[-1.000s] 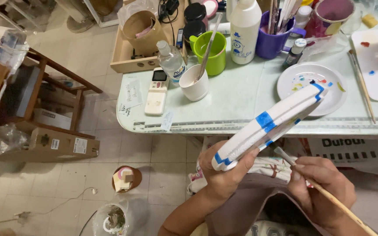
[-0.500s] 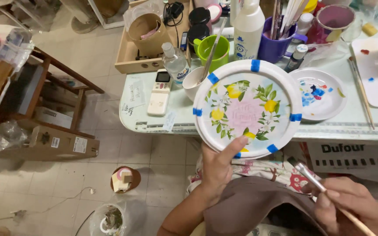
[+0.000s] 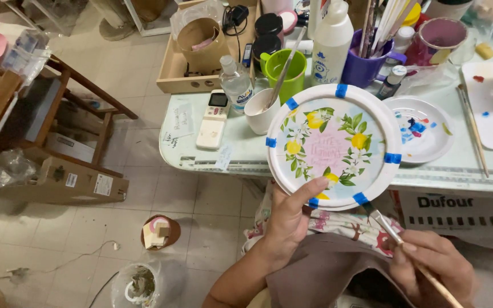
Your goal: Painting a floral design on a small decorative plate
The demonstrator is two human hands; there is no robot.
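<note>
Left hand [image 3: 290, 223] fingers pinch the round white lemon-painted plate with blue rim marks [image 3: 333, 146], held facing up above the tabletop [image 3: 246, 154] edge. Right hand [image 3: 429, 268] fingers pinch a thin wooden paintbrush [image 3: 397, 238]. Painting looks nearly finished.

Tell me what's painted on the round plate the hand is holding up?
Yellow lemons with green leaves, white flowers and a pink middle on the plate, blue marks around its rim; head view.

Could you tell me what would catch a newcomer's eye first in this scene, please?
First the round plate painted with yellow lemons and green leaves, with blue tape tabs on its rim, held face-up by the left hand in front of the table. At lower right the right hand holds a paintbrush. Behind, a green cup and purple brush cup stand out.
</note>
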